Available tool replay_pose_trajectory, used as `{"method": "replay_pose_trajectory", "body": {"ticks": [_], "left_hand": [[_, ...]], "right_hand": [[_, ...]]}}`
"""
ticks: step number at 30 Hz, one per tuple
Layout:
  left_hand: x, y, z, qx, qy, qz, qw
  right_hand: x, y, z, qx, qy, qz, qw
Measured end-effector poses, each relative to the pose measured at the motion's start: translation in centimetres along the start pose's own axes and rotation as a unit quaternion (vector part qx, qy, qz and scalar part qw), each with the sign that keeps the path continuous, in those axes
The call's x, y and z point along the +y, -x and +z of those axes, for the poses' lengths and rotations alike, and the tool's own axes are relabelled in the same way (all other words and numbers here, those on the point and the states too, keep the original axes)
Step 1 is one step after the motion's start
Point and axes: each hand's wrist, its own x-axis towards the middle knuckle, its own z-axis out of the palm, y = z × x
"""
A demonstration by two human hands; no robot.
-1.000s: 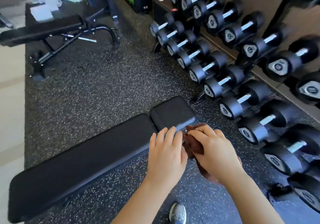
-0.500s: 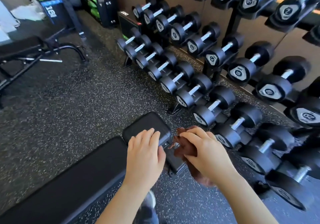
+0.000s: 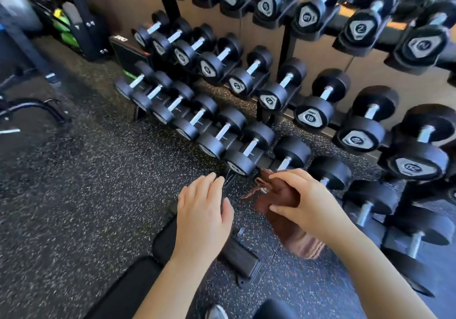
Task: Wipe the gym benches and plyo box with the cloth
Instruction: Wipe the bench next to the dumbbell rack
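- Where the view begins at far left, a black upright post [image 3: 79,24] stands beside green gear [image 3: 61,29], and a curved black tube foot [image 3: 37,105] rests on the floor.
- Across the left and centre lies a speckled black rubber floor [image 3: 86,183].
- At bottom centre, the black padded gym bench [image 3: 130,289] runs from the lower edge up toward the right. Its shorter seat pad [image 3: 164,242] forms the far end, and its metal foot [image 3: 243,260] shows just right of the wrist.
- Over the end of the seat pad, the left hand [image 3: 204,217] is palm down, fingers straight and close together, holding nothing. Contact with the pad cannot be told.
- At the bottom edge, part of 1 shoe [image 3: 217,312] is visible.
- Right of the bench and apart from it, the brown cloth [image 3: 278,194] hangs bunched toward the floor, in front of the lowest dumbbells.
- On its upper part, the right hand [image 3: 311,207] pinches the cloth between thumb and curled fingers.
- From centre to far right, black dumbbells [image 3: 249,143] sit in 3 tiers on a rack [image 3: 287,47] along the wall.
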Motion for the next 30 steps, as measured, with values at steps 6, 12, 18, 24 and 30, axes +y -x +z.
{"method": "replay_pose_trajectory", "body": {"ticks": [6, 12, 18, 24, 30], "left_hand": [[0.7, -7.7, 3.2, -0.003, 0.001, 0.018, 1.000], [2.2, -17.3, 7.2, 0.032, -0.017, -0.006, 0.999], [4.8, -27.3, 10.2, 0.046, -0.042, -0.109, 0.992], [5.4, -32.7, 11.2, 0.041, -0.092, -0.147, 0.984], [4.9, -34.5, 12.1, 0.053, -0.108, -0.183, 0.976]], "right_hand": [[3.0, -6.5, -1.7, 0.032, -0.032, 0.000, 0.999], [8.8, -16.4, -4.2, 0.033, -0.069, -0.021, 0.997], [13.5, -27.0, -8.5, -0.038, -0.059, -0.098, 0.993], [15.6, -33.6, -10.8, -0.045, -0.075, -0.153, 0.984], [16.0, -37.2, -10.4, -0.061, -0.071, -0.167, 0.981]]}}
